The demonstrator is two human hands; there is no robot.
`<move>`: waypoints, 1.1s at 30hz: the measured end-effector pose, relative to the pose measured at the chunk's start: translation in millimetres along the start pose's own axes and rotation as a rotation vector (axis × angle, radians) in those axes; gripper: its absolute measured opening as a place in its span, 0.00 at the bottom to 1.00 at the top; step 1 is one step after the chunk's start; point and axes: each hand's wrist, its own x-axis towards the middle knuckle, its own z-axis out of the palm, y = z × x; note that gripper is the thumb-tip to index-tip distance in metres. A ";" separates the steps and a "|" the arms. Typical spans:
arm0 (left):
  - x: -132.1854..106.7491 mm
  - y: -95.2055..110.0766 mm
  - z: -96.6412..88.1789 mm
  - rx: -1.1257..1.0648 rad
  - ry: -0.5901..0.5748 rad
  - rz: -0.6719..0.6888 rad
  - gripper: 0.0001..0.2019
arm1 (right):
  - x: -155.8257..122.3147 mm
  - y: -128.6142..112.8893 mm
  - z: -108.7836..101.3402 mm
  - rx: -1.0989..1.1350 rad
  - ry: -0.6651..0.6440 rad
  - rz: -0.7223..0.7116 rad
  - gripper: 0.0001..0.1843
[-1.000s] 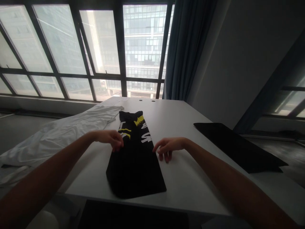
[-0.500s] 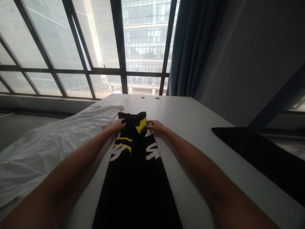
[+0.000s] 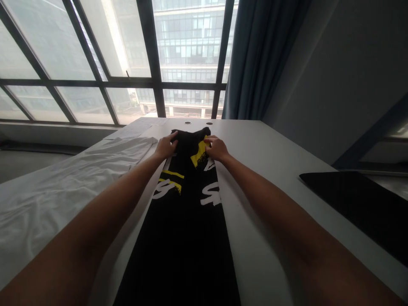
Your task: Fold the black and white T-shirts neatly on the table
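A long black garment (image 3: 188, 229) with yellow patches and white brush-like lettering stretches away from me over the white table. Its exact kind is unclear. My left hand (image 3: 166, 145) is at the left edge of its far end, fingers closed on the cloth. Across from it, my right hand (image 3: 217, 148) pinches the right edge beside the yellow patch. Between both hands the far hem is uneven, and its right corner sticks up a little. The near end runs out of view at the bottom.
A wrinkled white cloth (image 3: 95, 178) covers the left part of the white table (image 3: 255, 165). To the right lies a flat black item (image 3: 353, 204). Beyond the table are a framed window (image 3: 188, 46) and a blue curtain (image 3: 255, 63).
Both hands and the garment's far end appear higher and further right in view. The far hem has become more uneven, its right corner raised. The camera view has shifted as well.
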 end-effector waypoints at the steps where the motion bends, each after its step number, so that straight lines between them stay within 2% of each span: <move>1: 8.8 5.7 3.4 0.005 -0.009 -0.021 0.31 | 3.4 4.0 -7.9 -0.018 0.009 0.028 0.28; 3: 18.2 13.2 9.8 0.041 -0.090 -0.107 0.35 | 5.6 13.8 -19.8 -0.053 -0.018 0.106 0.32; 5: 14.9 15.0 15.3 0.096 -0.226 -0.172 0.35 | -1.0 24.9 -25.6 -0.080 -0.082 0.178 0.33; 8: -9.6 9.5 19.5 0.137 -0.399 -0.140 0.31 | -28.4 39.1 -24.7 -0.111 -0.219 0.230 0.32; 11: -44.1 -1.0 14.7 0.159 -0.484 -0.036 0.28 | -66.4 44.1 -19.9 -0.213 -0.333 0.171 0.31; 18: -121.3 -20.8 -28.0 0.151 -0.587 0.237 0.29 | -134.1 26.9 -23.0 -0.282 -0.368 -0.013 0.29; 22: -169.2 -11.7 -48.8 0.192 -0.590 0.293 0.30 | -167.0 8.1 -28.8 -0.270 -0.355 -0.095 0.26; 25: -199.5 0.2 -66.4 0.124 -0.616 0.305 0.29 | -199.6 -5.5 -32.8 -0.216 -0.342 -0.136 0.26; 29: -224.3 7.0 -99.2 -0.135 -0.697 0.294 0.25 | -243.3 -15.3 -36.0 -0.091 -0.289 -0.288 0.23; 33: -233.9 4.5 -122.1 -0.248 -0.738 0.276 0.20 | -263.0 -22.7 -35.4 -0.013 -0.211 -0.363 0.20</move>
